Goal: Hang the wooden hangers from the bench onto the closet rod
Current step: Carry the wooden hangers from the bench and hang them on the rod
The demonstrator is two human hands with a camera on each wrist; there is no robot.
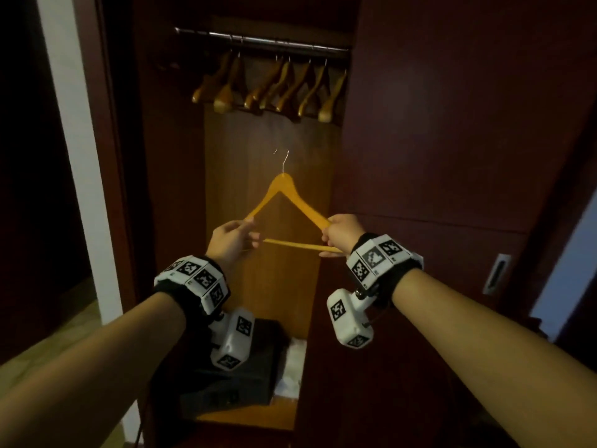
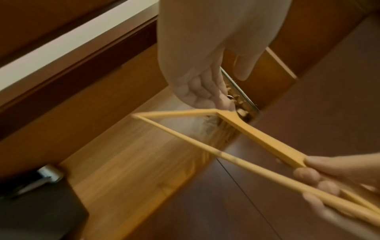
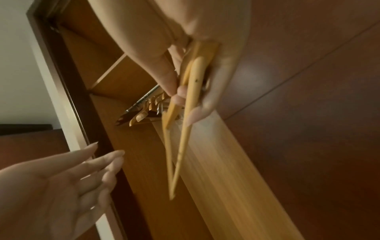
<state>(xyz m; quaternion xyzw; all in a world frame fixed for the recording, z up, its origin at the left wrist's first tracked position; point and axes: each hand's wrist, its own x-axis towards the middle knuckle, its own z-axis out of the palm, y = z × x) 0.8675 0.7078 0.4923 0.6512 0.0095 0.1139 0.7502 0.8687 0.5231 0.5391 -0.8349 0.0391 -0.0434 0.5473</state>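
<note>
From the head view, I hold a wooden hanger upright in front of the open closet, its metal hook pointing up, well below the closet rod. My right hand grips the hanger's right end, fingers curled around the arm and crossbar there. My left hand is at the left end; whether it grips I cannot tell here. A row of hung hangers dangles from the rod. Low in the closet sits a black box.

In the left wrist view, my left hand hangs just above the hanger with fingers loosely curled, not closed on it; my right hand's fingers pinch the far corner.

In the right wrist view, my right hand clamps the hanger between thumb and fingers, and my left hand is spread with straight fingers, apart from the wood.
</note>
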